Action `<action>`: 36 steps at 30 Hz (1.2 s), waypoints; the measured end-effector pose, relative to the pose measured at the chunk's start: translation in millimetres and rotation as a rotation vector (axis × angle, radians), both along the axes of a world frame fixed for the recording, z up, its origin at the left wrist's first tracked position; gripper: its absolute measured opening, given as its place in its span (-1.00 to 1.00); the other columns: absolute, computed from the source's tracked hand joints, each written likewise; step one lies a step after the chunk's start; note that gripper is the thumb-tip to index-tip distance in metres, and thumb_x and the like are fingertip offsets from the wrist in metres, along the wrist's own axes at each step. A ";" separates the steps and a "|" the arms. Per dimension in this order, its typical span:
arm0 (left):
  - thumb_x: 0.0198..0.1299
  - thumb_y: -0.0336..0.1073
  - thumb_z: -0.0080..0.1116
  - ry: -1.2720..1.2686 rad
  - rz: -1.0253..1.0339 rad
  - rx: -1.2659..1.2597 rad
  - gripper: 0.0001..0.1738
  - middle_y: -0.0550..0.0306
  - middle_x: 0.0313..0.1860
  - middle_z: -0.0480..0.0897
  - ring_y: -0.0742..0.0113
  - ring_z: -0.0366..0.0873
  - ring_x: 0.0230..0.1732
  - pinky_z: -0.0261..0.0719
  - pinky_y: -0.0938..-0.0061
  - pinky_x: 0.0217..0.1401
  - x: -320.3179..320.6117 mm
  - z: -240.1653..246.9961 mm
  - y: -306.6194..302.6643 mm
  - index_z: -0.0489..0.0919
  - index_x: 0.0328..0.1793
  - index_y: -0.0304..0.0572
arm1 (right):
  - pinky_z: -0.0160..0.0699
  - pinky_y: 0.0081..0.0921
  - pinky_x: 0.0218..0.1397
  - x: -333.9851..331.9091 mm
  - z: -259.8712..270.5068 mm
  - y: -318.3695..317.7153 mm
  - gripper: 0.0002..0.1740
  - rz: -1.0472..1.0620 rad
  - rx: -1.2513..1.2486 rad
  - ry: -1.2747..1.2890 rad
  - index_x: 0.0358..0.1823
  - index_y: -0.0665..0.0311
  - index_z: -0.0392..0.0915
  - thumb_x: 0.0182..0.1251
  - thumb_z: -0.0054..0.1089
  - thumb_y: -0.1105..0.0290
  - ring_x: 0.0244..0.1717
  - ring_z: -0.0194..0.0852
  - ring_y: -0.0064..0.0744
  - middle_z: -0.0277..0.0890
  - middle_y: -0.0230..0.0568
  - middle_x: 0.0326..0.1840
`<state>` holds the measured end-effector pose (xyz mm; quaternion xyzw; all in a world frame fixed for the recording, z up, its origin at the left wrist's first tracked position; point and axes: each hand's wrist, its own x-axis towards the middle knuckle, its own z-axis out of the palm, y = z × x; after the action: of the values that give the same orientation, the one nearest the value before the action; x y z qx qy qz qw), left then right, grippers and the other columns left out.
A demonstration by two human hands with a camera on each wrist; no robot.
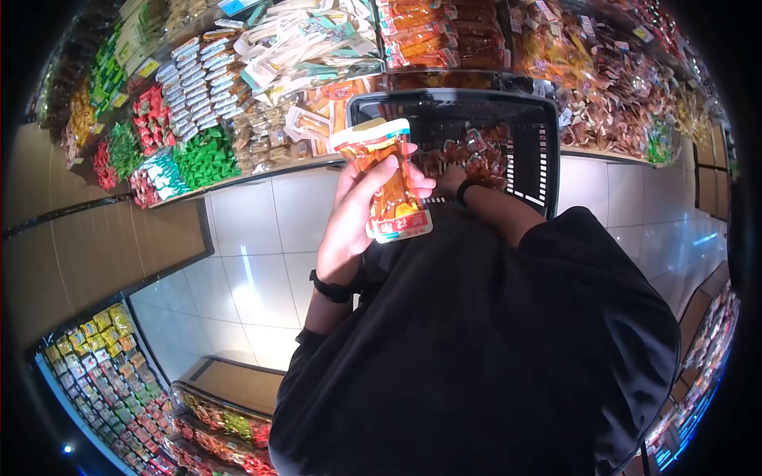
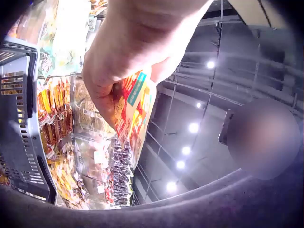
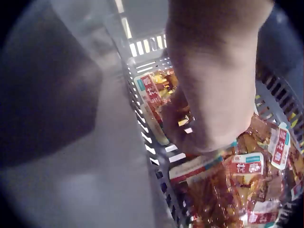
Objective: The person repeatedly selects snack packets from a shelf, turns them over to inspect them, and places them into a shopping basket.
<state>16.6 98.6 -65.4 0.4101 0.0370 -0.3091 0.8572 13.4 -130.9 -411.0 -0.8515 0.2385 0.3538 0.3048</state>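
Observation:
My left hand (image 1: 347,218) holds up a flat, shiny snack packet (image 1: 390,190) with orange-brown contents and a red label, the thumb lying across its front. In the left wrist view the fingers wrap the edge of this packet (image 2: 135,107). Down inside a dark plastic shopping basket (image 1: 456,95) is my right hand (image 1: 452,181). The right wrist view has this hand (image 3: 213,99) among similar packets (image 3: 247,166) with red and white labels. Its fingertips are hidden, and I cannot tell whether they grip a packet.
Beyond the basket, a display counter bears heaps of wrapped snacks, including white-and-green packs (image 1: 309,44), green packs (image 1: 208,157) and orange-red packs (image 1: 417,36). Pale floor tiles (image 1: 262,238) lie left of the body. More stocked shelves (image 1: 103,373) stand at the lower left.

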 end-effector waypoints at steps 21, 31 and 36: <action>0.42 -0.31 0.13 0.106 0.197 0.024 -0.77 0.15 -0.34 0.53 0.31 0.58 -0.29 0.61 0.43 -0.24 -6.8 -1.5 9.3 0.47 0.11 -0.23 | 0.65 -0.30 0.20 4.7 9.3 24.7 -0.35 0.278 -0.124 0.034 0.06 0.37 0.65 0.07 0.53 0.03 0.13 0.69 -0.16 0.67 0.08 0.09; 0.40 -0.36 0.18 0.004 0.186 0.129 -0.71 0.09 -0.26 0.61 0.34 0.61 -0.27 0.58 0.51 -0.17 5.4 -28.7 -1.6 0.52 0.18 -0.32 | 0.67 -0.29 0.10 -0.1 26.1 19.1 -0.38 -0.014 0.239 -0.122 0.05 0.31 0.68 0.08 0.50 -0.01 0.07 0.71 -0.19 0.70 0.04 0.02; 0.36 -0.36 0.25 -0.053 0.166 0.236 -0.70 0.17 -0.35 0.61 0.38 0.60 -0.31 0.58 0.51 -0.18 18.9 -42.0 -9.6 0.54 0.17 -0.23 | 0.65 -0.30 -0.14 2.8 57.3 8.3 -0.60 -0.045 0.367 -0.346 -0.15 0.24 0.71 0.00 0.54 0.19 -0.21 0.73 -0.24 0.72 -0.13 -0.27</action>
<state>35.5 89.0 -107.4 0.5117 0.0844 -0.2199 0.8262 16.1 -122.6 -353.8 -0.8243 0.1335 0.2332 0.4984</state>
